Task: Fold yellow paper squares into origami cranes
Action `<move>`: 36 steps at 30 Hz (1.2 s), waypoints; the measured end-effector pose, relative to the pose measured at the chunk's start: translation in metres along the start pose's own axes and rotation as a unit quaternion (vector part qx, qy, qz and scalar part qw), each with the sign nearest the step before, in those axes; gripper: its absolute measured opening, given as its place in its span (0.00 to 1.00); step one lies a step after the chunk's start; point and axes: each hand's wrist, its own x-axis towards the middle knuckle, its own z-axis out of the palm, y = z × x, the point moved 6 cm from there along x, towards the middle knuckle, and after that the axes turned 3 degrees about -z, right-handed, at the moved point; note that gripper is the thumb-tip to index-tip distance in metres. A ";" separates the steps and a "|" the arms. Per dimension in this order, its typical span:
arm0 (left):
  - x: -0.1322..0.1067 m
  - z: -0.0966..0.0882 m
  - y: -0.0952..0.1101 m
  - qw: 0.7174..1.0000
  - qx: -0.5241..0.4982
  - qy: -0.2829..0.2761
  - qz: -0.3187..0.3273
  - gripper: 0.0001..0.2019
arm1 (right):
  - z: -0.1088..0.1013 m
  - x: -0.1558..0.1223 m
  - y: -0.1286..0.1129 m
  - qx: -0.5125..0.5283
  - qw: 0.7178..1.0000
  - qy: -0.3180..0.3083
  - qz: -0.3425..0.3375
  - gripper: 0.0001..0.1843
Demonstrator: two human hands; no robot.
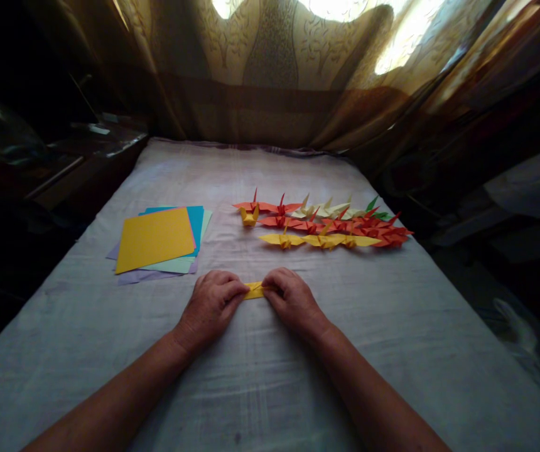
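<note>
Between my two hands lies a narrow strip of folded yellow paper [253, 290], low over the cloth. My left hand [213, 301] pinches its left end, the fingers curled together. At the opposite end, my right hand [293, 299] grips the paper between thumb and fingers. Both ends of the paper are hidden under the fingertips; only the middle part shows, with a slanting crease across it. Beyond my hands stand rows of folded paper cranes [324, 226] in red, yellow, cream and green.
A pale cloth [251, 389] covers the table. Loose square sheets [157, 242], yellow on top with blue, mint and lilac below, are stacked at the left. A small yellow-orange folded piece [250, 216] sits beside the cranes. Behind the table hangs a patterned curtain [270, 94].
</note>
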 end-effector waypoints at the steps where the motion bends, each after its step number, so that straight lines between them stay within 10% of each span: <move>1: 0.000 0.000 0.000 1.000 0.002 0.003 0.003 0.07 | 0.001 -0.001 0.000 -0.010 1.000 0.004 -0.006 0.06; 15: -0.006 -0.005 0.022 0.981 0.154 0.010 0.120 0.08 | 0.008 -0.012 -0.009 -0.105 0.993 0.035 -0.052 0.14; 36: -0.001 -0.007 0.021 0.980 0.161 0.022 0.111 0.10 | 0.003 -0.009 -0.025 -0.173 0.983 0.020 -0.064 0.06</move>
